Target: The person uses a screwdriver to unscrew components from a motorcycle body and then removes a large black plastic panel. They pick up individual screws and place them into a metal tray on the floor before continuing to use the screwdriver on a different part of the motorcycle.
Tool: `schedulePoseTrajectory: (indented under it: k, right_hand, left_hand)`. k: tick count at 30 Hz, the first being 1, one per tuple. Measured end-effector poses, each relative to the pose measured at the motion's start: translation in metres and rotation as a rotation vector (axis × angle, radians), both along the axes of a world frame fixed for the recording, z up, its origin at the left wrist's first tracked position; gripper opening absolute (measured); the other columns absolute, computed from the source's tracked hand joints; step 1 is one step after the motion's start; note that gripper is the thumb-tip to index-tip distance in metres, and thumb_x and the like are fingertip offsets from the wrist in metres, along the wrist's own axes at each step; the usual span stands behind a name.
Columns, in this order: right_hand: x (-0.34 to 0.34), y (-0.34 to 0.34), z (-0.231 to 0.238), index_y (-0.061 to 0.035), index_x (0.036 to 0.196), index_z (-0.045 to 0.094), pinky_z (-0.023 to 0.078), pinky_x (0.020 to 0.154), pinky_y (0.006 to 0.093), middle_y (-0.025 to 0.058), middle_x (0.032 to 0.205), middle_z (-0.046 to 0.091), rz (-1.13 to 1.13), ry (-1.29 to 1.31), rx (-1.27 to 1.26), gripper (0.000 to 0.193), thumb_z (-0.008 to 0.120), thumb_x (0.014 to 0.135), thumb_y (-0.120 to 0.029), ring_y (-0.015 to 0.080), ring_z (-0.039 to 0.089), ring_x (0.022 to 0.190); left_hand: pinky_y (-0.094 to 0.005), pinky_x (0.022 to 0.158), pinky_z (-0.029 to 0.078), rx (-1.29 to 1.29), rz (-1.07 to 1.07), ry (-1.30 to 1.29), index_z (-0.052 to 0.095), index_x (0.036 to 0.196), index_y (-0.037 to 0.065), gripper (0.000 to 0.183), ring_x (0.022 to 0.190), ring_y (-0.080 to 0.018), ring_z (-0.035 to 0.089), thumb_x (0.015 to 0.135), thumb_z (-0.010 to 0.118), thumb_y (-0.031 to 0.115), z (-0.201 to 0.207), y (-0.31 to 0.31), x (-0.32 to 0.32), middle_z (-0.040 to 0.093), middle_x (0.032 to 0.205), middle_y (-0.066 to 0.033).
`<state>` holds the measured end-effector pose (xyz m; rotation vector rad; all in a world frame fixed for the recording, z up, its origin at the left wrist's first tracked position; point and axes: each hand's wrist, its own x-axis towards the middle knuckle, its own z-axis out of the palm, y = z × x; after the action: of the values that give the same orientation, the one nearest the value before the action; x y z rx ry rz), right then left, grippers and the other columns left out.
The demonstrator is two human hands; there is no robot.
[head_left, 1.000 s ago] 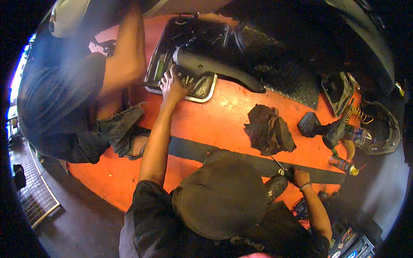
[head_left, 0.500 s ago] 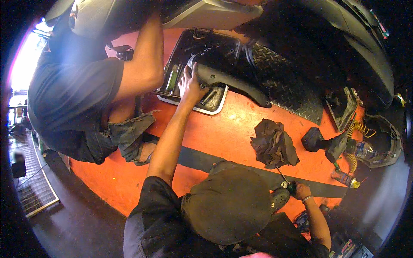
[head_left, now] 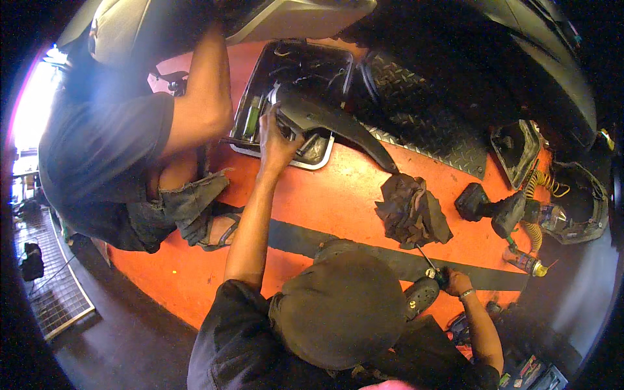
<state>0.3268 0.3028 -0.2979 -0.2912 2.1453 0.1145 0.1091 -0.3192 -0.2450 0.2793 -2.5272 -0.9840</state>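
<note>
At upper centre, a curved dark panel (head_left: 314,114) extends rightward from a co-worker's hand (head_left: 278,146). The wearer's own grip lies out of view; I cannot tell its state.

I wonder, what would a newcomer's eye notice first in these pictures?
Probably the bright orange floor, spread across the middle. Next, the round dark cap of a person, large at lower centre. Then the long curved panel at upper centre, partly overlapping a light-rimmed tray in this view.

Orange floor (head_left: 328,195) lies open between tray (head_left: 316,165) and cloth (head_left: 416,211), co-worker's cap (head_left: 338,305) obstructing nearside.
</note>
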Motion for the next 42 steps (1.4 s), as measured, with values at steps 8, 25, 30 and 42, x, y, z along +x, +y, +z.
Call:
schedulePoseTrajectory:
  k: [8,25,30,42]
  right_hand:
    - [-0.014,-0.027,0.023,-0.0033,0.126,0.045,0.05,0.08,0.0456,0.0219,0.102,0.063,0.018,-0.03,0.064,0.062,0.062,0.079,-0.04,0.0387,0.062,0.092]
    - [-0.03,-0.033,0.027,-0.0042,0.122,0.047,0.051,0.079,0.0456,0.0227,0.107,0.061,0.041,-0.131,0.084,0.065,0.066,0.072,-0.041,0.0369,0.061,0.096]
    - [-0.025,-0.022,0.022,-0.004,0.123,0.045,0.051,0.08,0.0454,0.0219,0.106,0.061,0.047,-0.074,-0.026,0.067,0.067,0.072,-0.04,0.038,0.061,0.095]
    - [-0.012,0.009,-0.002,-0.0039,0.123,0.047,0.052,0.073,0.0497,0.0239,0.102,0.062,0.122,-0.012,-0.019,0.062,0.065,0.071,-0.033,0.0398,0.061,0.091]
  left_hand:
    - [-0.0381,0.081,0.049,0.149,-0.153,0.01,0.041,0.129,0.009,0.07,0.102,-0.0322,0.052,0.068,0.076,0.01,0.027,0.061,0.041,0.045,0.108,-0.0162]
    - [-0.0421,0.078,0.046,0.237,-0.186,-0.311,0.05,0.126,0.008,0.046,0.091,-0.0351,0.052,0.082,0.064,0.014,-0.054,0.124,0.212,0.049,0.101,-0.0174]
    - [-0.0419,0.081,0.047,0.105,-0.281,-0.25,0.057,0.119,0.009,0.037,0.095,-0.0361,0.053,0.083,0.06,0.015,-0.066,0.118,0.21,0.053,0.11,-0.0176]
    - [-0.04,0.069,0.051,0.1,-0.173,-0.124,0.067,0.096,0.009,0.022,0.072,-0.0325,0.064,0.082,0.061,0.025,0.028,0.039,0.045,0.067,0.083,-0.0151]
